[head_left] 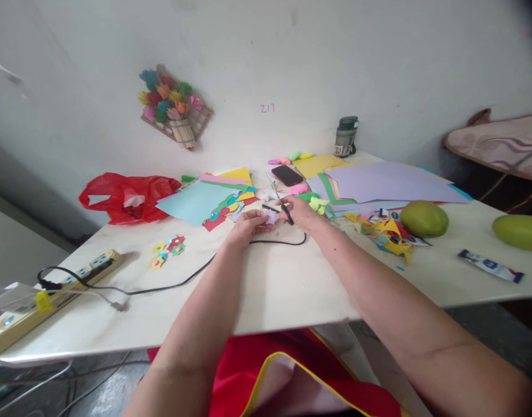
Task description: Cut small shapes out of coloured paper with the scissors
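Near the middle of the table, my left hand [246, 227] pinches a small piece of lavender paper [270, 217]. Close to its right edge is my right hand [304, 212], with fingers curled around the black handle of a pair of scissors [285, 211]. The scissors' blades point away from me, towards the phone. Whether my right fingertips also touch the lavender paper is too small to tell. To the left lie several small paper flowers [156, 262] in yellow, red, green and blue. Cut paper strips [225, 209] lie just beyond my left hand.
A black cable [179, 285] runs from the power strip [96, 263] past my hands. Coloured sheets [387, 180], paper scraps [390, 231], a green mango-like fruit [425, 219] and a glue tube [491, 266] lie right. A phone [287, 175] and red bag [118, 202] are farther back.
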Motion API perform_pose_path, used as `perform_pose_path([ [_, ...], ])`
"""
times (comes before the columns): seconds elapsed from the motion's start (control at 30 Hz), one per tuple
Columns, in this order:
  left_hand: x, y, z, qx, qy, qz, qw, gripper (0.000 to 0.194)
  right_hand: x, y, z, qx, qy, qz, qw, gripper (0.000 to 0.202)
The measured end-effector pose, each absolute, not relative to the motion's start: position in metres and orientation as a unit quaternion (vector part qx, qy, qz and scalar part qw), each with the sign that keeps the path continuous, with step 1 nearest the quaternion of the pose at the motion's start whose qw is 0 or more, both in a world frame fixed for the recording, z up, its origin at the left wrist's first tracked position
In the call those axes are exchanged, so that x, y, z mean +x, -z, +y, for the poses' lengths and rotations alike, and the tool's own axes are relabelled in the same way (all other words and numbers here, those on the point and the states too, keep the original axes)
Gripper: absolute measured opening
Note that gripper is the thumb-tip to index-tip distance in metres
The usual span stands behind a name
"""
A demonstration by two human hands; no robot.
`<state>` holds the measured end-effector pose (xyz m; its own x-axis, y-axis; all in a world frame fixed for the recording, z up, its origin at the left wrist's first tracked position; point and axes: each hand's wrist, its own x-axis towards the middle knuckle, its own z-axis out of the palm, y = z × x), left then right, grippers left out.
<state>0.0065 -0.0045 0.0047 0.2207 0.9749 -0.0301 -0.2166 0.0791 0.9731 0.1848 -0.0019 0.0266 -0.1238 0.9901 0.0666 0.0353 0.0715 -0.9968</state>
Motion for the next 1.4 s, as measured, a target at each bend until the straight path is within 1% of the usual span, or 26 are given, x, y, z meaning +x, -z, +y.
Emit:
perform_pose_path([
  [0.17, 0.005, -0.005, -0.005, 0.484, -0.488, 0.384, 0.616, 0.031, 0.188, -0.029, -0.003, -0.434, -0.523, -0.564, 0.468, 0.033],
  [0.37, 0.005, -0.005, -0.006, 0.505, -0.474, 0.377, 0.615, 0.037, 0.192, -0.030, 0.002, -0.475, -0.505, -0.531, 0.487, 0.031],
  [0.5, 0.005, -0.004, -0.005, 0.523, -0.457, 0.371, 0.617, 0.040, 0.193, -0.027, 0.005, -0.441, -0.510, -0.551, 0.493, 0.034],
  [0.67, 0.007, -0.002, -0.004, 0.535, -0.445, 0.379, 0.610, 0.037, 0.191, -0.024, 0.003, -0.428, -0.513, -0.575, 0.471, 0.036],
  [0.83, 0.006, -0.001, -0.004, 0.536, -0.432, 0.392, 0.611, 0.031, 0.188, -0.026, 0.001, -0.425, -0.516, -0.571, 0.477, 0.037],
  [0.97, 0.005, -0.001, -0.004, 0.519, -0.465, 0.379, 0.609, 0.033, 0.189, -0.030, -0.002, -0.432, -0.523, -0.559, 0.476, 0.036],
  [1.03, 0.005, -0.001, -0.002, 0.506, -0.496, 0.372, 0.600, 0.034, 0.190, -0.032, -0.004, -0.442, -0.528, -0.561, 0.460, 0.035],
  [1.2, 0.003, -0.001, 0.001, 0.478, -0.549, 0.365, 0.581, 0.029, 0.195, -0.034, -0.008, -0.473, -0.508, -0.614, 0.374, 0.030],
  [1.4, 0.002, -0.004, -0.001, 0.462, -0.560, 0.366, 0.583, 0.024, 0.202, -0.035, -0.009, -0.442, -0.489, -0.688, 0.304, 0.037],
])
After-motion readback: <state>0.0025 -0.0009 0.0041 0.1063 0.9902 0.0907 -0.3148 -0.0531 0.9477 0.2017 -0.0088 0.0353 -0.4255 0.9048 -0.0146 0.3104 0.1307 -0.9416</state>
